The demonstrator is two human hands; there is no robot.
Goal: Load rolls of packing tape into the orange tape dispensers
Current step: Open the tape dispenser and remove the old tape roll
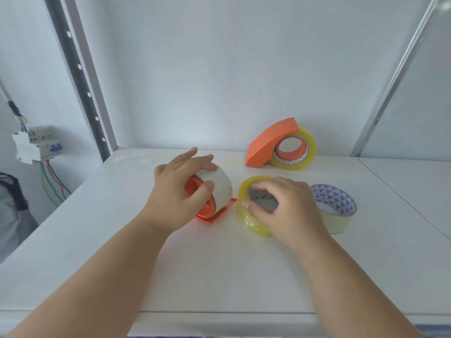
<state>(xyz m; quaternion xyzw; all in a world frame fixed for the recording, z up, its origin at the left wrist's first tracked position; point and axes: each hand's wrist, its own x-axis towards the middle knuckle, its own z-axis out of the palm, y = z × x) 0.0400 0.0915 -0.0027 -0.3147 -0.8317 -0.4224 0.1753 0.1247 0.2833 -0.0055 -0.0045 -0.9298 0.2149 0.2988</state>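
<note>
Orange dispenser (207,211) gripped by left hand (178,181), right hand (280,206) on yellow roll (246,215)

Bright, even, soft daylight; faint shadows; wide-angle bending at edges; slight overall softness.

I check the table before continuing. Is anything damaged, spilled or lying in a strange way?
Nothing looks damaged or spilled. The near orange dispenser lies on its side under the left hand, while the far dispenser stands upright, loaded.
</note>
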